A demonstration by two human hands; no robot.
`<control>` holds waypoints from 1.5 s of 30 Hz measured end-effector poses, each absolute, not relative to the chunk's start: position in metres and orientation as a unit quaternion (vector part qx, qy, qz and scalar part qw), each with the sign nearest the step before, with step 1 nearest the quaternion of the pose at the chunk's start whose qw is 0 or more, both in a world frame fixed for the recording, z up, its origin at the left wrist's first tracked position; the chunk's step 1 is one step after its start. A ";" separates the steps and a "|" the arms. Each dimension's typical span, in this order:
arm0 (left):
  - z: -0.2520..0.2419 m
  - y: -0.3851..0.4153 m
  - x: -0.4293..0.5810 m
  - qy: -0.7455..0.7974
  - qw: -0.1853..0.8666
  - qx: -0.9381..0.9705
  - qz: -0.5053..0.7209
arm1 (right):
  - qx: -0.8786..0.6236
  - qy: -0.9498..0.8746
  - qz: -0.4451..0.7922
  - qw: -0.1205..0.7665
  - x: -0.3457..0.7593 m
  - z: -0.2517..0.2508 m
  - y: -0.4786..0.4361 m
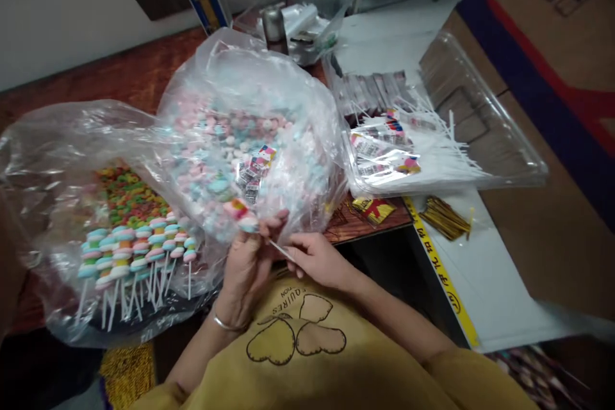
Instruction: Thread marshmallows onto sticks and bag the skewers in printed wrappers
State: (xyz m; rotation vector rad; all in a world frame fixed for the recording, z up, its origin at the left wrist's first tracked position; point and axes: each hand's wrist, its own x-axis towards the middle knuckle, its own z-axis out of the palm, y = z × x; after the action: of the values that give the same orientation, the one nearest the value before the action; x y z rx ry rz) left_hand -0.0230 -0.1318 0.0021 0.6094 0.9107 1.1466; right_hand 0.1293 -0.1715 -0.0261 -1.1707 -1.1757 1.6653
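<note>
A partly threaded candy skewer (248,223) is between my hands, with pink and pale blue marshmallow and a red and yellow piece at its upper end. My left hand (247,262) is closed around the candy end. The fingers of my right hand (314,257) pinch the white stick (282,249) near its lower end. Just beyond them lies a large clear plastic bag (307,102) full of pink, blue and white marshmallows (230,131), with several small printed packets (255,173) on top. At left, finished-looking marshmallow skewers (122,256) rest in a row on another clear bag (62,134).
Colourful gummy rings (129,189) fill the left bag. A clear plastic tray (509,176) at right holds white sticks (446,154) and printed packets (384,163). Gold twist ties (444,218) lie before it. A large cardboard box (542,115) stands at far right.
</note>
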 end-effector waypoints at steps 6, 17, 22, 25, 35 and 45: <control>0.013 -0.126 -0.034 0.385 0.670 0.348 0.531 | -0.741 -0.540 0.257 0.305 0.208 -0.070 -0.197; -0.017 -0.155 -0.037 0.470 0.625 0.392 0.484 | -0.668 -0.691 0.239 0.140 0.222 -0.073 -0.198; -0.028 -0.161 -0.044 0.484 0.620 0.407 0.465 | -0.656 -0.721 0.213 0.072 0.213 -0.069 -0.192; -0.032 -0.163 -0.044 0.491 0.615 0.408 0.463 | -0.661 -0.722 0.197 0.053 0.210 -0.068 -0.190; -0.030 -0.159 -0.039 0.503 0.630 0.364 0.467 | -0.647 -0.731 0.212 0.050 0.209 -0.073 -0.185; -0.021 -0.150 -0.034 0.483 0.649 0.304 0.503 | -0.669 -0.663 0.263 0.209 0.227 -0.074 -0.186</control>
State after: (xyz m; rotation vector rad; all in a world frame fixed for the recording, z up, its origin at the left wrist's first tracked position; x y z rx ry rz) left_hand -0.0338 -0.1499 -0.0213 0.6917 1.0980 1.1437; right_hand 0.2272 -0.1861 -0.0740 -1.8614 -1.8430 0.7322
